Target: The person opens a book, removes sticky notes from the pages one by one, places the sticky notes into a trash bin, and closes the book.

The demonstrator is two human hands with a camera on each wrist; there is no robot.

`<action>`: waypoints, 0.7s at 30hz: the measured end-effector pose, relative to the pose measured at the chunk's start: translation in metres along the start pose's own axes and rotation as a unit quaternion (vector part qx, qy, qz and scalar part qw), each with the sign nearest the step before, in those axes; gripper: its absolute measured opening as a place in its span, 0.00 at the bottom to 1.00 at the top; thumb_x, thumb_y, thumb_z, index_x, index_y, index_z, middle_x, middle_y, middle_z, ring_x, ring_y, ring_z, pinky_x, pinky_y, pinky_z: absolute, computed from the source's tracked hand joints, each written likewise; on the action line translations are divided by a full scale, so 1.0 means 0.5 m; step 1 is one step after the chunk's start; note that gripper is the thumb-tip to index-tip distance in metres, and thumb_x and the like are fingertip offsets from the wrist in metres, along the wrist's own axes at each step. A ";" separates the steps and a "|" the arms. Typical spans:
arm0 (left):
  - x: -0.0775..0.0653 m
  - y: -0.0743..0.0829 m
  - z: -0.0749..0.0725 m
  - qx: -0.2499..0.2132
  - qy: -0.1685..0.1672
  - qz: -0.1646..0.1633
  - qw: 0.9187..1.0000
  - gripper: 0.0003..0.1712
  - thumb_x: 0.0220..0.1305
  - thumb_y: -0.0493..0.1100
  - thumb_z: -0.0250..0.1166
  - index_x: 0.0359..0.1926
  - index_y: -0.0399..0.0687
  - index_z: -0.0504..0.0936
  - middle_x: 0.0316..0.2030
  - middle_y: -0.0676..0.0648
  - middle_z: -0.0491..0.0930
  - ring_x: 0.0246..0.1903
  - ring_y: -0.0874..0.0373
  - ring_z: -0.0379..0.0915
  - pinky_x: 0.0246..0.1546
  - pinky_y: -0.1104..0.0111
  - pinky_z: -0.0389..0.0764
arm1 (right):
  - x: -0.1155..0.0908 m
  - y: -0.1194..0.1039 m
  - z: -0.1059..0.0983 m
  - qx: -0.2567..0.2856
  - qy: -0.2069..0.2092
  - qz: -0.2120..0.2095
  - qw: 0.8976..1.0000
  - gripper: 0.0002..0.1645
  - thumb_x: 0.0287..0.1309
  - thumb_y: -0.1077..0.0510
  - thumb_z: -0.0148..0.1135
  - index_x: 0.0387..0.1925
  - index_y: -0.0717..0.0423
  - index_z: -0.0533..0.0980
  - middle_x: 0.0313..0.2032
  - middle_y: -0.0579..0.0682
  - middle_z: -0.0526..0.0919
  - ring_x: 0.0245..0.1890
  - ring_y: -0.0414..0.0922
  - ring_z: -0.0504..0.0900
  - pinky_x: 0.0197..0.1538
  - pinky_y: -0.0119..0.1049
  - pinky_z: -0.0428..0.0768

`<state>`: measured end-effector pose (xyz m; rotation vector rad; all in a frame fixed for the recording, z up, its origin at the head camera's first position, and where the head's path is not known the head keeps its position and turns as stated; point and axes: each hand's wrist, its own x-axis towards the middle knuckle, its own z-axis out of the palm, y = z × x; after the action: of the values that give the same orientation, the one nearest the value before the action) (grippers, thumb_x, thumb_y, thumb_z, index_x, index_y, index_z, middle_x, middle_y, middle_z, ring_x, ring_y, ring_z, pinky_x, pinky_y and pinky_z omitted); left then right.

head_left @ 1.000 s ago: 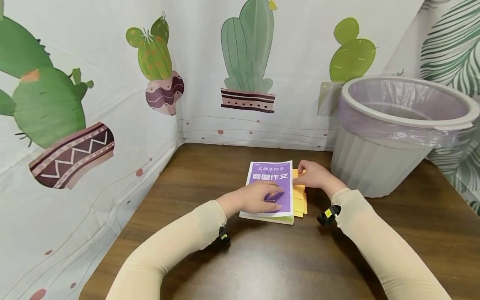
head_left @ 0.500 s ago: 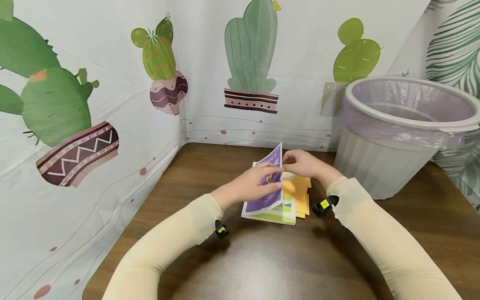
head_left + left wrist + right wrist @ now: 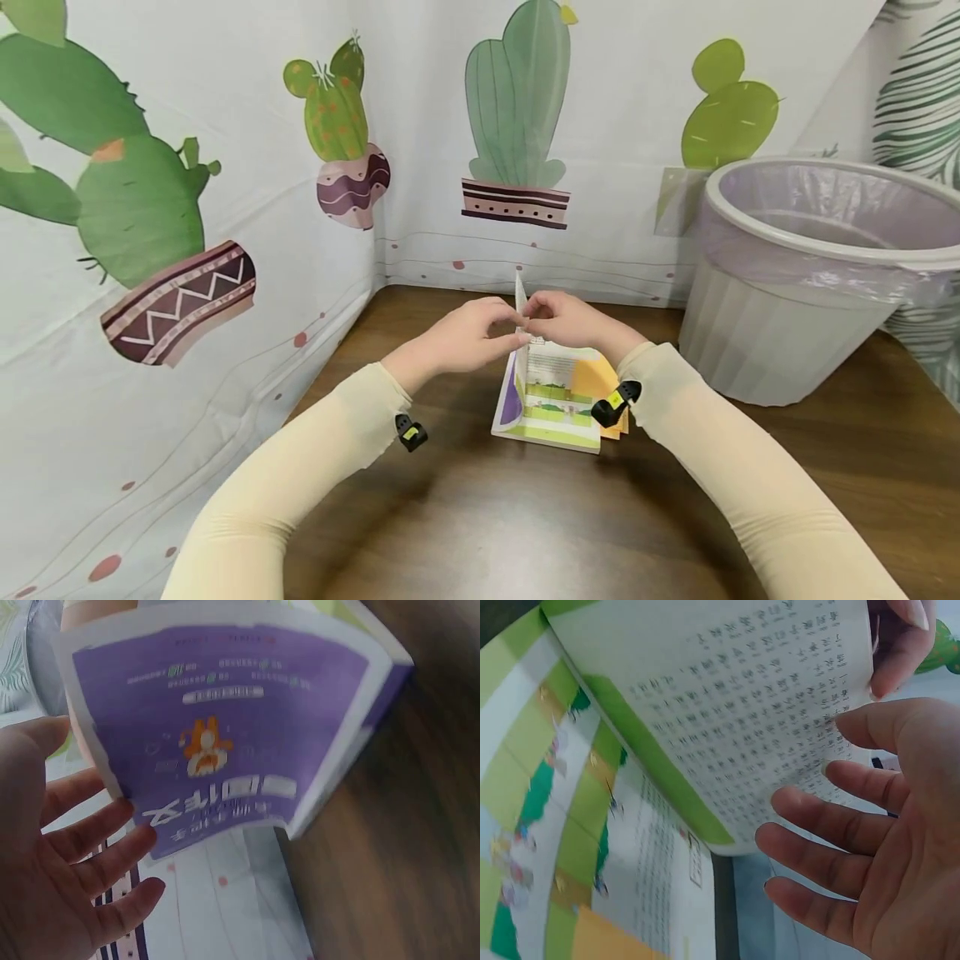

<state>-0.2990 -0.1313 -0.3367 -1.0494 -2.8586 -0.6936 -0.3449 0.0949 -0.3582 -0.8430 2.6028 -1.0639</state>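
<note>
A purple-covered book (image 3: 562, 432) lies on the wooden table. It is opened, its cover (image 3: 247, 735) and the leaves with it raised nearly upright. My left hand (image 3: 465, 333) is on the cover side, fingers spread, fingertips (image 3: 142, 832) at the cover's outer edge. On the printed-page side is my right hand (image 3: 573, 321), its thumb and relaxed fingers right at the raised text page (image 3: 742, 697). Both hands meet near the upper edge of this leaf. Orange-yellow paper (image 3: 596, 375) lies over the right part of the open page, and more sticks out beyond the book's right edge.
A grey trash bin (image 3: 780, 333) with a purple liner stands at the right back of the table (image 3: 465, 517). Cactus-printed cloth (image 3: 420, 125) hangs behind and along the left side. Black wrist cameras (image 3: 617, 404) are strapped to both wrists.
The purple cover, flat under my left hand a second ago, has been lifted from the right and swung up leftward. My left hand has shifted left and away; the right hand has moved left along with the leaf.
</note>
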 end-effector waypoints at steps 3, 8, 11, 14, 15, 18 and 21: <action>-0.011 -0.017 -0.017 0.013 -0.007 -0.006 1.000 0.24 0.73 0.63 0.58 0.55 0.55 0.85 0.53 0.53 0.82 0.53 0.57 0.78 0.55 0.61 0.81 | 0.012 -0.007 0.014 -0.005 -0.007 0.002 1.000 0.21 0.69 0.46 0.58 0.57 0.52 0.75 0.41 0.53 0.83 0.37 0.46 0.81 0.41 0.38 0.80; -0.025 -0.048 -0.038 0.036 -0.024 -0.027 0.999 0.22 0.72 0.60 0.62 0.53 0.51 0.85 0.51 0.51 0.83 0.52 0.52 0.79 0.54 0.59 0.81 | 0.027 -0.015 0.035 -0.005 -0.011 0.008 1.000 0.23 0.69 0.45 0.61 0.60 0.50 0.73 0.39 0.54 0.83 0.37 0.47 0.80 0.42 0.39 0.79; -0.032 -0.069 -0.042 0.052 -0.036 -0.048 0.997 0.23 0.70 0.59 0.64 0.55 0.49 0.84 0.54 0.49 0.82 0.55 0.51 0.79 0.57 0.57 0.80 | 0.035 -0.013 0.050 -0.005 -0.011 0.011 1.000 0.24 0.69 0.45 0.61 0.61 0.49 0.74 0.43 0.54 0.84 0.40 0.47 0.81 0.44 0.39 0.80; -0.042 -0.091 -0.041 0.060 -0.049 -0.068 0.995 0.27 0.69 0.58 0.65 0.60 0.47 0.82 0.59 0.45 0.81 0.59 0.51 0.76 0.63 0.56 0.78 | 0.041 -0.009 0.066 0.000 -0.015 0.013 1.000 0.23 0.70 0.46 0.61 0.61 0.49 0.74 0.46 0.55 0.83 0.43 0.48 0.81 0.45 0.40 0.80; -0.046 -0.099 -0.040 0.062 -0.054 -0.072 0.994 0.28 0.68 0.57 0.66 0.62 0.46 0.81 0.60 0.44 0.80 0.61 0.51 0.75 0.65 0.55 0.77 | 0.043 -0.007 0.072 0.000 -0.016 0.014 1.000 0.23 0.70 0.46 0.61 0.61 0.48 0.75 0.47 0.54 0.83 0.44 0.48 0.81 0.46 0.40 0.80; -0.057 -0.123 -0.032 0.065 -0.064 -0.083 0.992 0.31 0.67 0.57 0.66 0.65 0.46 0.79 0.62 0.43 0.79 0.62 0.49 0.74 0.66 0.54 0.75 | 0.048 -0.003 0.090 0.000 -0.020 0.009 1.000 0.22 0.70 0.46 0.61 0.61 0.49 0.75 0.48 0.55 0.83 0.45 0.49 0.81 0.47 0.42 0.80; -0.070 -0.147 -0.020 0.063 -0.072 -0.096 0.991 0.32 0.67 0.57 0.66 0.67 0.46 0.77 0.63 0.41 0.77 0.64 0.47 0.74 0.67 0.52 0.74 | 0.051 0.001 0.106 -0.006 -0.018 0.009 1.000 0.22 0.70 0.46 0.61 0.60 0.49 0.76 0.47 0.54 0.83 0.44 0.48 0.81 0.48 0.42 0.80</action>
<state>-0.3188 -0.2066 -0.3629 -0.8500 -3.1094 -0.4547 -0.3455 0.0499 -0.3959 -0.8317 2.5847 -1.0180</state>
